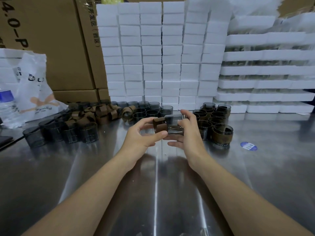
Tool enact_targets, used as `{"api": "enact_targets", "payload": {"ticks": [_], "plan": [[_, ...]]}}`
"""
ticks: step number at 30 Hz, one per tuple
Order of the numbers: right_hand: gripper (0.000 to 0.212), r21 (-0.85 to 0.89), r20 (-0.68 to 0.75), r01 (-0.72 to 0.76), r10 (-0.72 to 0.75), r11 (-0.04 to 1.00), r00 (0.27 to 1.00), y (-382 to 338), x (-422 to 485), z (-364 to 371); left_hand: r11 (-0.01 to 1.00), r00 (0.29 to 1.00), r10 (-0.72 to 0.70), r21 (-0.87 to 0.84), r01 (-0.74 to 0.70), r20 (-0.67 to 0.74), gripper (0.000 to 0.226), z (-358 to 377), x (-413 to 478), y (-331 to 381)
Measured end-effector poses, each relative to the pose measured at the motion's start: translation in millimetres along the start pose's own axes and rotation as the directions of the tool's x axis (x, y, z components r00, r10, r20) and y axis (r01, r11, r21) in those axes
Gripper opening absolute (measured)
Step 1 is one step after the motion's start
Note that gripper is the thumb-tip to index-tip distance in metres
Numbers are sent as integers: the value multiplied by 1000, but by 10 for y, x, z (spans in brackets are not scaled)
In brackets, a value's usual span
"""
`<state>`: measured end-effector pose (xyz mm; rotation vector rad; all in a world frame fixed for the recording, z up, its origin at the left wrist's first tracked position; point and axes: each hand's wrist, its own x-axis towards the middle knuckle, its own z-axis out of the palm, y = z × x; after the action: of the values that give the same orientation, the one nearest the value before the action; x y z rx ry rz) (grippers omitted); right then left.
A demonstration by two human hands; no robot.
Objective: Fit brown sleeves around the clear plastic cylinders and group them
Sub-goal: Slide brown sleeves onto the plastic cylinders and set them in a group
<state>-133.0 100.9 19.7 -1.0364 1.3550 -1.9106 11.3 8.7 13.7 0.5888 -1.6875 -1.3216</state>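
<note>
Above the middle of the steel table point(102, 167), both hands hold one clear plastic cylinder point(175, 125) lying on its side. My right hand point(187, 133) grips the cylinder. My left hand point(141, 135) pinches a brown sleeve point(159, 126) that sits partly over the cylinder's left end. A group of sleeved cylinders point(216, 123) stands to the right. Bare cylinders point(146, 109) stand behind the hands, and more bare cylinders point(68, 132) stand at the left. Loose brown sleeves point(95, 114) lie in a heap at the left.
White foam blocks point(162, 53) are stacked high at the back, with foam trays point(265, 74) to their right. Cardboard boxes point(56, 45) stand at the back left. A white plastic bag point(35, 89) and a water bottle point(6, 103) sit at the far left. A blue sticker point(248, 146) lies on the table at the right.
</note>
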Motion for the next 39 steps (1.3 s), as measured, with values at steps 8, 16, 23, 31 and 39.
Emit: {"api": "enact_targets", "payload": {"ticks": [8, 16, 23, 31, 39], "plan": [[91, -165, 47, 30, -23, 986, 999, 65, -70, 32, 988, 996, 74, 133, -81, 57, 54, -9, 23, -23], [74, -334, -12, 143, -156, 932, 988, 79, -43, 10, 969, 951, -195, -104, 225, 240, 22, -88, 11, 138], [65, -356, 12, 246, -259, 902, 966, 26, -96, 104, 981, 977, -185, -40, 190, 103, 42, 8, -23, 111], [49, -368, 103, 311, -294, 876, 950, 28, -173, 115, 946, 952, -289, -125, 301, 102, 53, 21, -54, 160], [52, -412, 174, 388, -346, 824, 922, 26, -209, 139, 968, 974, -215, -115, 222, 74, 63, 67, -60, 325]]}}
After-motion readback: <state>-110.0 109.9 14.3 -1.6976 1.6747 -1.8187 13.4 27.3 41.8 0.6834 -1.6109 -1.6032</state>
